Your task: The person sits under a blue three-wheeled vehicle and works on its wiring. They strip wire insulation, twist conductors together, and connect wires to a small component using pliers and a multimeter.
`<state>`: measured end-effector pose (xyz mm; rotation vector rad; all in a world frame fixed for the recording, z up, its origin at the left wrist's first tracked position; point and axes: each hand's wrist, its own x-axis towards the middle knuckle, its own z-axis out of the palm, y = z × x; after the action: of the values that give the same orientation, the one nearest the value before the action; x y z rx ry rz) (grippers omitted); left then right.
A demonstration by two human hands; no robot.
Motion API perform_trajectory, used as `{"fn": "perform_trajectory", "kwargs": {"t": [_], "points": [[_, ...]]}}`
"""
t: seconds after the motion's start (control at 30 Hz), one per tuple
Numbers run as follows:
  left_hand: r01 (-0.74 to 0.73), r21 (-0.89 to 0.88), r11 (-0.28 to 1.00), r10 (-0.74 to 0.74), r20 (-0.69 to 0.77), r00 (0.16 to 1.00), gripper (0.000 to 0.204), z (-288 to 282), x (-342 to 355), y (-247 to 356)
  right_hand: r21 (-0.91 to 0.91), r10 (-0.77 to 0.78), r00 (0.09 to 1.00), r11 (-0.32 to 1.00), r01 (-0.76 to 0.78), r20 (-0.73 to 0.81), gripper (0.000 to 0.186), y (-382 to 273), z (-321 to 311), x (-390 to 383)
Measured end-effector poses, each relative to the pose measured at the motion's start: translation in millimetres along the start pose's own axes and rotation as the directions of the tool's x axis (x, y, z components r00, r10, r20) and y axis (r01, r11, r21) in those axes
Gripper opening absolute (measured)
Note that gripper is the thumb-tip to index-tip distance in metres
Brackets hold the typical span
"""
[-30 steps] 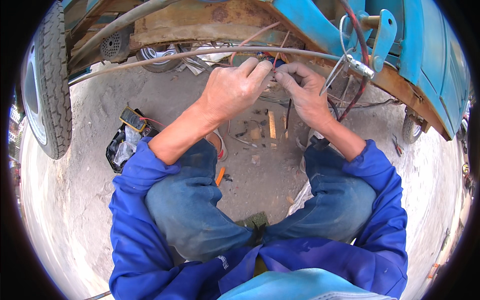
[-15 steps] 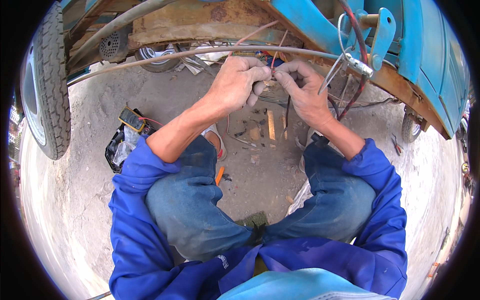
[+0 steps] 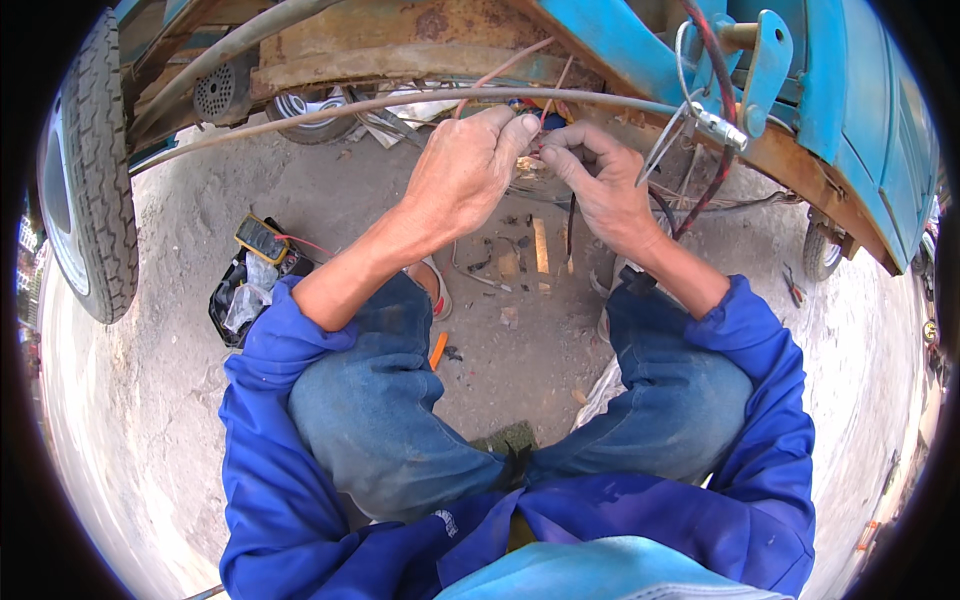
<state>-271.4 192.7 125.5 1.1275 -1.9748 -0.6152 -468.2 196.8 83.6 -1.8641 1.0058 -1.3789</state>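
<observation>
Two reddish wires come down from the vehicle's underside; the thin red wire (image 3: 556, 92) runs down to where my fingers meet. My left hand (image 3: 462, 172) is closed at that spot, thumb pressed to the forefinger, its back turned up so that the other fingers are mostly hidden. Close beside it, my right hand (image 3: 606, 188) pinches the wire's lower end between thumb and forefinger. A black cable (image 3: 572, 228) hangs below the right fingers. The exact joint between the fingertips is too small to make out.
A grey hose (image 3: 400, 102) crosses in front of the rusty frame (image 3: 420, 50). Blue bodywork (image 3: 860, 120) and a red-black cable (image 3: 722, 120) stand at right. A wheel (image 3: 100, 180) is far left. A yellow multimeter (image 3: 262, 238) and pliers (image 3: 794, 288) lie on the ground.
My left hand has rolled over and shifted slightly left, showing more of its back. My right hand stays nearly in place, its fingers still together at the wire.
</observation>
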Motion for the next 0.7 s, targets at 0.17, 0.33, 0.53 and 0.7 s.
{"fn": "perform_trajectory", "kwargs": {"t": [0.17,0.33,0.53,0.7], "points": [[-0.291,0.090,0.953,0.303,-0.174,0.937,0.033,8.7,5.7,-3.0,0.005,0.036,0.999,0.999,-0.036,0.017,0.015,0.8,-0.5,-0.9],[-0.101,-0.385,0.917,0.069,-0.094,0.993,0.037,2.0,3.6,-0.2,-0.232,-0.021,0.998,0.972,0.034,0.060,0.010,27.4,2.9,-0.4],[0.053,-0.456,0.888,-0.049,0.021,0.999,0.035,-6.2,3.1,0.0,0.052,0.164,0.987,0.985,-0.164,0.001,0.009,47.4,-3.0,-3.1],[0.035,-0.288,0.957,-0.041,-0.014,0.999,0.039,-5.1,4.8,-6.4,0.071,0.155,0.984,0.986,-0.149,-0.091,0.015,41.9,-13.0,1.4]]}}
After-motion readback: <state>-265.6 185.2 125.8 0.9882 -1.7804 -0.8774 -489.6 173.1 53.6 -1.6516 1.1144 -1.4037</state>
